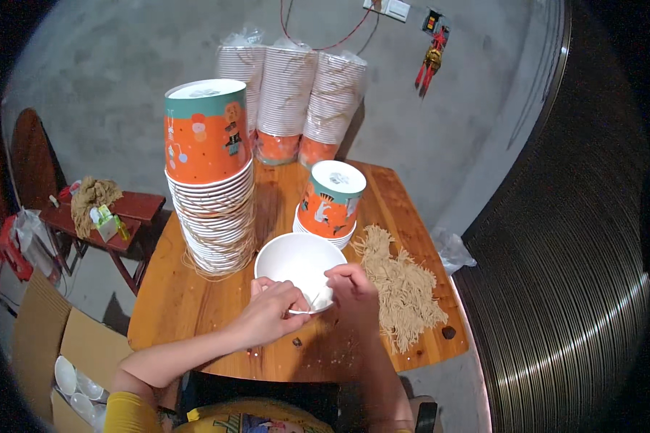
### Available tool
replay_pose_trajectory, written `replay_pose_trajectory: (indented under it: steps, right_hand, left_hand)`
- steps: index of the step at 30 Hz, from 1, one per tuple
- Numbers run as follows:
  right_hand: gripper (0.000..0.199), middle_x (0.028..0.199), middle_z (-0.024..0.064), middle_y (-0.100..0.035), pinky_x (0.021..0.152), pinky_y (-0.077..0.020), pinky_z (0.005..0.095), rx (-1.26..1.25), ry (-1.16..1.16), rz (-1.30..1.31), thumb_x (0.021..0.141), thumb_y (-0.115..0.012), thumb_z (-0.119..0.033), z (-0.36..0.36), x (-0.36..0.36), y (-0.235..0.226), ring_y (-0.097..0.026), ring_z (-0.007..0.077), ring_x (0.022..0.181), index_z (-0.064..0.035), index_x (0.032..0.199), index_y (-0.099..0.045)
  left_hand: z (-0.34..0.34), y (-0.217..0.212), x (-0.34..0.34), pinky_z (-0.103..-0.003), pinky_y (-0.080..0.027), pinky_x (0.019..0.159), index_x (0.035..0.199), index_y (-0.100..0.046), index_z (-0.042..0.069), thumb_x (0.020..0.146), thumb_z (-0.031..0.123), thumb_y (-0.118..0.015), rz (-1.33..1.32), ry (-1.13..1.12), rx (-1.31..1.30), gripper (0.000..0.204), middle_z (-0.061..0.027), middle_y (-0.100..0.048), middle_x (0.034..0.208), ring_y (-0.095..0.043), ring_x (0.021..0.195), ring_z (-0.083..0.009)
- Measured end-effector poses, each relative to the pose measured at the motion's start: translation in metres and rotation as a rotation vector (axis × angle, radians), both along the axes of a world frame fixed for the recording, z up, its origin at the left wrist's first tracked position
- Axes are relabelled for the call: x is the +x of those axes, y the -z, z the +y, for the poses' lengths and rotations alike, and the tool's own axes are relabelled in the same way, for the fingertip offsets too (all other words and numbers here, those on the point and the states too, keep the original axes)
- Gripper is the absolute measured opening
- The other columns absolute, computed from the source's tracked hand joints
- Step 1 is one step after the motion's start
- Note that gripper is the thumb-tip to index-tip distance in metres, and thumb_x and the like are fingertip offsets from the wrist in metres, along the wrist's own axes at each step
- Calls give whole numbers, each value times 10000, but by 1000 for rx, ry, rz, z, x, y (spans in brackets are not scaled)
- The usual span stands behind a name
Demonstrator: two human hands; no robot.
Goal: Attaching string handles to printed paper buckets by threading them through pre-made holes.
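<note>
A: Where's the tub?
B: The white tub (296, 258) is at the near side of the table (167, 312), mouth toward the wearer, both hands at its near rim. Whether it rests on the wood or is lifted, I can't tell

A: And the grip?
B: The left hand (273, 312) pinches the near rim, thumb below and fingers above. The right hand (355, 294) is bent in at the tub's right edge, fingertips close to a thin pale line inside; it's blurred, so I can't say whether they grasp that line or the rim

A: Which step is this, then?
B: My reading: fine finger work at the rim, probably fixing a string there. The twine (406, 299) lies in a loose heap just right of the tub, and similar strands (220, 268) hang about the tall stack (208, 155), left of the tub and beyond it

A: What would the next move call for?
B: I'd say a steady left pinch so the rim doesn't turn, and a precise right fingertip grip on something thin. A soft strand could easily slip

A: Anything farther out?
B: The short stack (332, 206) is right behind the tub, its top piece upside down. Beyond that stand the wrapped stacks (281, 86); well off to the tub's left is a red bench (143, 208)
</note>
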State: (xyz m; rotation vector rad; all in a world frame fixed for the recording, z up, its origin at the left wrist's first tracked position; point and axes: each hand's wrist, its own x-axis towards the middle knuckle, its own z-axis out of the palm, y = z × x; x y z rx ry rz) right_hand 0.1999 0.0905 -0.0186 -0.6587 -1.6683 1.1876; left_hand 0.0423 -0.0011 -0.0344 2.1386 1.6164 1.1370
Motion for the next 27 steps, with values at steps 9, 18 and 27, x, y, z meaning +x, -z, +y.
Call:
replay_pose_trajectory:
  steps: [9, 18, 27]
  right_hand:
    - [247, 622, -36, -491, 507, -372, 207, 136, -95, -454, 783, -696, -79, -16, 29, 8, -442, 30, 564, -81, 1023, -640]
    - [285, 601, 8, -495, 491, -390, 236, 318, -38, -405, 766, -692, -60, -22, 22, 8, -460, 52, 529, -75, 1044, -632]
    - [242, 561, 25, -490, 490, -397, 261, 335, -11, -475, 769, -692, -87, -23, 26, 14, -460, 74, 517, -65, 1005, -645]
  left_hand:
    - [5, 2, 2, -366, -251, 883, 841, -561, 110, 790, 210, -676, 3, 13, -23, 161, -28, -551, 816, -545, 836, -172]
    - [4, -3, 4, -376, -247, 896, 845, -540, 104, 791, 206, -678, -10, -2, -48, 180, -33, -541, 807, -547, 814, -178]
    - [6, 0, 5, -368, -246, 890, 828, -544, 100, 778, 176, -680, -24, 7, -34, 164, -29, -532, 792, -548, 806, -165]
